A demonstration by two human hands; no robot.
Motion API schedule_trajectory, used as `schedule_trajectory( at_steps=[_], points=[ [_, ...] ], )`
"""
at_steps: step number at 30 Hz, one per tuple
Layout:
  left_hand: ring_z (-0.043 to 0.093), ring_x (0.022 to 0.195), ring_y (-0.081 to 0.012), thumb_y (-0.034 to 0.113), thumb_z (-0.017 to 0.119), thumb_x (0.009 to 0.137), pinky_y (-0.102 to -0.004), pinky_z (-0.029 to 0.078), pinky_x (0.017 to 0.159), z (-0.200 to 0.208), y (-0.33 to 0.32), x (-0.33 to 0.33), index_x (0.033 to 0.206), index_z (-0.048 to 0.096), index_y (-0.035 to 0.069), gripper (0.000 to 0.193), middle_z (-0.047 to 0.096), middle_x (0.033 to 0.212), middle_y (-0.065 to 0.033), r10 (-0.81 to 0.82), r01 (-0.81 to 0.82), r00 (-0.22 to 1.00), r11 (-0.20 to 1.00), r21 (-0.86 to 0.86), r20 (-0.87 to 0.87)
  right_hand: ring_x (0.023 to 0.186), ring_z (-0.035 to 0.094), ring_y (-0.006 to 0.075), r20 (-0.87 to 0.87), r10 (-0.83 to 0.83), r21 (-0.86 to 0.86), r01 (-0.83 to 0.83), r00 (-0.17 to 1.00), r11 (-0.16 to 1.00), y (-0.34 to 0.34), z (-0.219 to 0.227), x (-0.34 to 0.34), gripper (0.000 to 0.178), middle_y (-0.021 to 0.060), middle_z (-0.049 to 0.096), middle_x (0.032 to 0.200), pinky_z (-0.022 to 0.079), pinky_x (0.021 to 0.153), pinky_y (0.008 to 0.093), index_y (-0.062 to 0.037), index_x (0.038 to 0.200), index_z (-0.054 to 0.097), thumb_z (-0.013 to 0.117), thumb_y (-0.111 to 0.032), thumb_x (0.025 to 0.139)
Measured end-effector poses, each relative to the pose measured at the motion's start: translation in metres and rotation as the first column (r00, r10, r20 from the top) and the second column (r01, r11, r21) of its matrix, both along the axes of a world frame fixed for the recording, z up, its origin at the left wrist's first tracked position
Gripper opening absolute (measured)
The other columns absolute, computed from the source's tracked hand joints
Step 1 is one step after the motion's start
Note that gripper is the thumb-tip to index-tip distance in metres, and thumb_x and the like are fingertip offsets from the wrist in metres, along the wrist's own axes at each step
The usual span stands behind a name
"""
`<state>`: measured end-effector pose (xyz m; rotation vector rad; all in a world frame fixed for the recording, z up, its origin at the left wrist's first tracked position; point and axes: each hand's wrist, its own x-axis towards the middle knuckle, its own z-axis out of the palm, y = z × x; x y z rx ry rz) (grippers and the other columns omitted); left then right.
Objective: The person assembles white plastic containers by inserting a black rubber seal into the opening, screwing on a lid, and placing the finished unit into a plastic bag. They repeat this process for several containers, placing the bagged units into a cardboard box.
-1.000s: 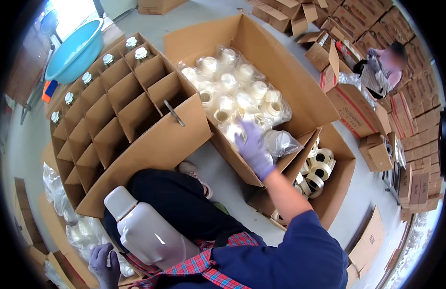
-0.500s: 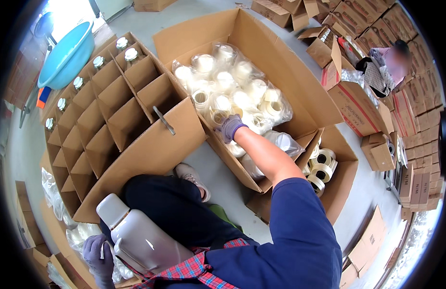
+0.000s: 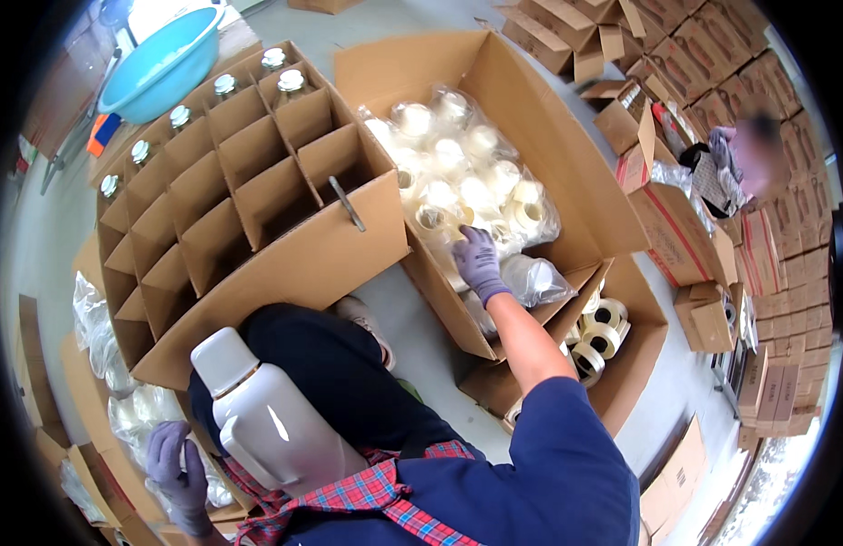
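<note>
Inside an open brown cardboard carton [image 3: 563,150], clear-bagged cream rolls [image 3: 447,193] lie under the purple-gloved right hand [image 3: 479,261]. Left of the carton, the purple-gloved left hand [image 3: 179,475] curls; I cannot tell either's grip.

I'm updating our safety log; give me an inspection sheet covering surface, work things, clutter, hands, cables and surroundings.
Surface: gray floor, partly covered.
Work things: bagged white rolls in an open carton; white-topped bottles in a divided box; pale flask against the person's lap.
Clutter: clear plastic wrapping, flat cardboard.
Right hand: at the bagged rolls; grip unclear.
Left hand: beside the flask, fingers bent; grip unclear.
Cables: nothing seen.
Surroundings: blue basin, co-worker, stacked cartons.
</note>
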<state>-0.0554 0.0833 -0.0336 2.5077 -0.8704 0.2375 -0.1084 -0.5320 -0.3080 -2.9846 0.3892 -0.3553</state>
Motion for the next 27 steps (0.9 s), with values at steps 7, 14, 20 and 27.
schedule_trajectory(
  at_steps=[7, 14, 20, 27],
  points=[
    [0.065, 0.105, -0.0377, 0.001, 0.067, 0.079, -0.0451, 0.050, 0.095, 0.021, -0.014, 0.003, 0.118, 0.064, -0.005, 0.039, 0.068, 0.110, -0.0210, -0.027, 0.034, 0.999, 0.982, -0.184, 0.040, 0.077, 0.068, 0.0227, 0.518, 0.204, 0.506, -0.489, 0.831, 0.710, 0.115, 0.281, 0.061, 0.014, 0.0109, 0.070, 0.087, 0.055, 0.073, 0.0343, -0.0037, 0.097, 0.073, 0.061, -0.010, 0.093],
    [0.061, 0.116, -0.0200, 0.020, 0.084, 0.079, -0.0366, 0.049, 0.098, 0.037, -0.149, 0.054, 0.133, 0.057, -0.001, 0.064, 0.065, 0.123, -0.0123, -0.151, -0.029, 0.957, 0.798, -0.603, -0.246, 0.083, 0.066, 0.0141, 0.597, 0.517, 0.394, -0.786, 0.613, 0.477, 0.289, 0.451, 0.188, 0.024, 0.0033, 0.070, 0.094, 0.053, 0.074, 0.0273, -0.0022, 0.105, 0.071, 0.065, -0.023, 0.096],
    [0.065, 0.106, -0.0169, 0.007, 0.070, 0.091, -0.0302, 0.053, 0.094, 0.034, -0.061, 0.126, 0.134, 0.055, -0.005, 0.047, 0.066, 0.120, -0.0112, -0.240, -0.325, 0.898, 0.206, -0.923, -0.369, 0.130, 0.049, 0.0264, 0.781, 0.188, 0.577, -0.804, 0.595, 0.146, 0.267, 0.420, 0.177, 0.066, 0.0155, 0.051, 0.141, 0.039, 0.110, 0.0392, 0.0017, 0.144, 0.044, 0.070, -0.027, 0.090],
    [0.059, 0.115, -0.0144, 0.015, 0.064, 0.097, -0.0303, 0.047, 0.100, 0.026, -0.041, 0.130, 0.133, 0.054, 0.000, 0.040, 0.063, 0.123, -0.0073, -0.475, -0.385, 0.776, 0.164, -0.908, -0.415, 0.111, 0.062, 0.0238, 0.629, 0.252, 0.697, -0.677, 0.735, 0.236, 0.381, 0.289, 0.154, 0.061, 0.0159, 0.064, 0.122, 0.052, 0.096, 0.0385, 0.0048, 0.133, 0.053, 0.078, -0.022, 0.084]
  ],
)
